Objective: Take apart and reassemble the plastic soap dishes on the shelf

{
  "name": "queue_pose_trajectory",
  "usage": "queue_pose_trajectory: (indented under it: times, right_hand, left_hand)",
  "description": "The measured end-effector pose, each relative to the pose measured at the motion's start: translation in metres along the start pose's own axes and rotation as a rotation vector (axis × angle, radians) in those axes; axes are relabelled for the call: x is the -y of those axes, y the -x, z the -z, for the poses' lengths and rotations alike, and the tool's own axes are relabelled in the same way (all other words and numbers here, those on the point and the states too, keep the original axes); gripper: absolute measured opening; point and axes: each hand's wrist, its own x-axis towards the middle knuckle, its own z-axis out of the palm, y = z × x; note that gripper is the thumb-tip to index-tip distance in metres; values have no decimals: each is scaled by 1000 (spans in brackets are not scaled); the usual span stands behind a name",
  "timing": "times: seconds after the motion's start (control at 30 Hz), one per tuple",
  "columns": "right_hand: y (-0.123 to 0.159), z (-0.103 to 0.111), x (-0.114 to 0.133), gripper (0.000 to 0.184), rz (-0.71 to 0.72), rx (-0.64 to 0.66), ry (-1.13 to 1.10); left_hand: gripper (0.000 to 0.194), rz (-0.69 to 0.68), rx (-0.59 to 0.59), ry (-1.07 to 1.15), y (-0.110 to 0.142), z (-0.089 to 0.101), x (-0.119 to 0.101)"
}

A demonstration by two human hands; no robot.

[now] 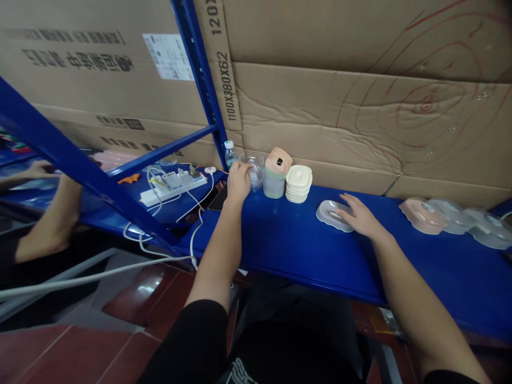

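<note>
Spreading our arms wide, we had our left hand [239, 181] at the clear tubs [256, 173] by the far edge of the blue shelf [280, 240], near its left end. The fingers of that hand were bent and partly closed, but we could not tell if they had a grip. Our right hand [362, 217] was over the grey lid [328, 214] near the middle of the shelf, with its fingers loosely spread and not wrapped around anything. Some pieces were already piled up: the pink and green tubs [275, 178] stood by the far edge, with the cream stack [298, 186] just beside them. Others were left loose: the grey lid was on no tub, and a pink lid [423, 216] and two clear lids [491, 229] lay in a row toward the right end. The shelf top was smooth and shiny. A bottle [229, 154] stood in the far left corner. Past the blue post [204, 80], a white power strip [174, 188] lay among cords, and another person's arm [60, 213] showed. Big brown cardboard [296, 106] covered the back, and the floor [160, 277] had red tiles.
</note>
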Motion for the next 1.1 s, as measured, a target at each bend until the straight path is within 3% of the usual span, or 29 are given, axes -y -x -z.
queue_pose_trajectory:
  times: [0.13,0.27,0.37,0.47,0.53,0.6,0.7,0.8,0.9,1.1]
  right_hand:
    - [1,-2,-3,83,-31,66,37]
    - [1,-6,-11,90,-88,138,73]
    - [1,-8,-16,94,-97,176,64]
    - [2,-8,-15,101,-54,194,26]
    - [2,-8,-8,100,-11,185,-8]
    - [3,-8,2,96,30,167,-50]
    - [4,-10,20,92,91,152,-139]
    - [5,-10,34,88,159,109,-239]
    - [6,-7,43,82,223,36,-313]
    - [6,3,50,79,306,-142,-426]
  left_hand:
    - [31,69,58,-32,5,-6,6]
    - [26,153,-35,-17,7,-7,1]
    - [24,143,-170,17,8,-8,-15]
    - [24,22,-218,88,13,-14,-45]
    - [28,-95,-135,147,21,-21,-70]
    - [32,-261,56,220,32,-29,-94]
    - [62,-464,357,299,50,-42,-122]
    - [89,-539,520,316,61,-53,-132]
    - [80,-538,568,335,63,-56,-130]
    - [63,-435,427,518,55,-49,-122]
